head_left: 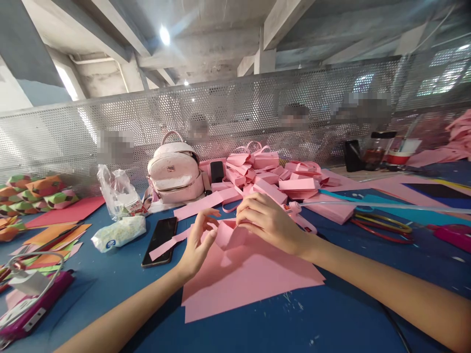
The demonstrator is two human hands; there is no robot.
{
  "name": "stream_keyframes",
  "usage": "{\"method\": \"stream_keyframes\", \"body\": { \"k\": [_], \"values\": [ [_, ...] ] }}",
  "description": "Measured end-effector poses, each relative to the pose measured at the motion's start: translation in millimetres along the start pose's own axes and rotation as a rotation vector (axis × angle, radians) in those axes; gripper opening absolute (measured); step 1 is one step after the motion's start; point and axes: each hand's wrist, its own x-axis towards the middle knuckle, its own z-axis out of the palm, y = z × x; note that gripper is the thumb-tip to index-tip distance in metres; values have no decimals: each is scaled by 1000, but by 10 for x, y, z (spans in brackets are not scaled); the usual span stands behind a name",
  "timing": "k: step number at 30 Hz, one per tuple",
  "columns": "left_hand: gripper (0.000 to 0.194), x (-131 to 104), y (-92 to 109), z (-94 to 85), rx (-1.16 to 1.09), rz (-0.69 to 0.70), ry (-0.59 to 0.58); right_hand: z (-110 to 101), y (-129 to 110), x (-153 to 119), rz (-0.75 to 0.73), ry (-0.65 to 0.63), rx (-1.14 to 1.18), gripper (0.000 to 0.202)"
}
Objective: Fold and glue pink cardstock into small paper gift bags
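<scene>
A small folded piece of pink paper point(228, 237) stands upright between my hands. My right hand point(270, 220) pinches its upper right edge, with the fingers curled and pressed together. At its left side is my left hand point(198, 240), fingers bent and thumb apart; whether it touches the paper I cannot tell. Flat pink sheets point(253, 289) lie beneath both hands on the blue table. A pink hot glue gun point(300, 218) lies partly hidden behind my right hand. Behind that, finished-looking pink paper boxes with strap handles point(257, 164) form a heap.
A black phone point(160, 242) lies left, under a pink strip point(162, 249). Farther left are a tissue pack point(119, 234), a plastic bag point(116, 191) and a purple power strip point(40, 309). A pink backpack point(172, 171) stands behind, before a perforated metal screen point(228, 108). Cable loops point(384, 229) lie right.
</scene>
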Motion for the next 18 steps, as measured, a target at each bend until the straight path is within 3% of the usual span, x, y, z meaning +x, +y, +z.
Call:
{"method": "stream_keyframes", "body": {
  "k": [7, 14, 18],
  "values": [
    [61, -6, -116, 74, 32, -1, -11, 40, 67, -225, 132, 216, -41, 11],
    [36, -46, -140, 63, 156, 13, 37, 114, -2, -395, 155, 280, 63, 12],
    [32, -42, -122, 25, 199, 39, 59, 145, -27, -426, 155, 295, 112, 13]
  ]
}}
